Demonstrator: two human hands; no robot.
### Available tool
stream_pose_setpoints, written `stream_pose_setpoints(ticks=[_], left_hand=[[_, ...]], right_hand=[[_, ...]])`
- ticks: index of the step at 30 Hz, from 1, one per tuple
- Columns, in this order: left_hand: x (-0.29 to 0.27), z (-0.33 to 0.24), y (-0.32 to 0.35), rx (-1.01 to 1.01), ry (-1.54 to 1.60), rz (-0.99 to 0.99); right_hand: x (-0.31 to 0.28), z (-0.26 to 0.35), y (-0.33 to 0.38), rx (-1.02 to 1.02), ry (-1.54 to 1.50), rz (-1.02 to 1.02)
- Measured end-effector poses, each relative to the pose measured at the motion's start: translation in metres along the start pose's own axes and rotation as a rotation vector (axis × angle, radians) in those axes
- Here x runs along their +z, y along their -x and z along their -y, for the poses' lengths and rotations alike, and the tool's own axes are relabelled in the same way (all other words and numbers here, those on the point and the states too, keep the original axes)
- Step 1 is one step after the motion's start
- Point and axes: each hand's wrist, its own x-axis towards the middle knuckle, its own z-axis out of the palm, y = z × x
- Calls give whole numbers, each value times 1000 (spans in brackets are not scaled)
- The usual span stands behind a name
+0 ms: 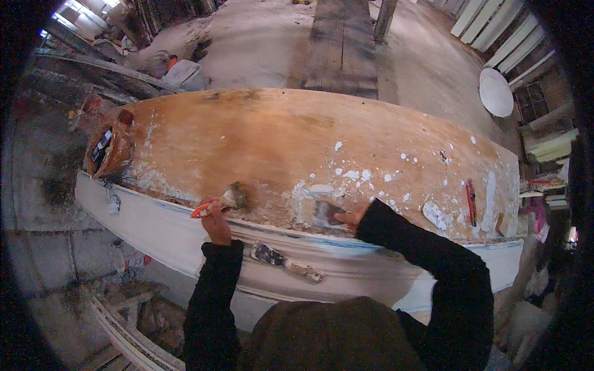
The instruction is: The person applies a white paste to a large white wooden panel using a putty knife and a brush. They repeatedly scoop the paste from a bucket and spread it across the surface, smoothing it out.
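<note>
Now, both hands busy on the plaster-spattered workbench (260, 136).
Left hand (215, 221) grips a brush (224, 202); right hand (351, 216) clamps a scraper (326, 214).

One view only — a head-worn fisheye camera looking steeply down from close above the person's own dark hood (322, 331). It faces forward across a long wooden workbench (278, 136), whose near edge bows with the lens, and takes in the dusty floor (260, 37) beyond — the picture's rim is black.
</note>
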Motion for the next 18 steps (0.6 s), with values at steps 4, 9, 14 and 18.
stream_pose_setpoints(ticks=[4,9,14,18], left_hand=[[2,7,4,13,-80,27],[-3,-8,-6,96,-330,86],[-2,-17,-4,89,-337,-60],[-7,-39,-24,133,-318,-5]], right_hand=[[-2,17,-6,78,205,153],[19,-44,3,217,-222,229],[33,-54,-15,-13,222,228],[25,31,-40,-89,570,178]])
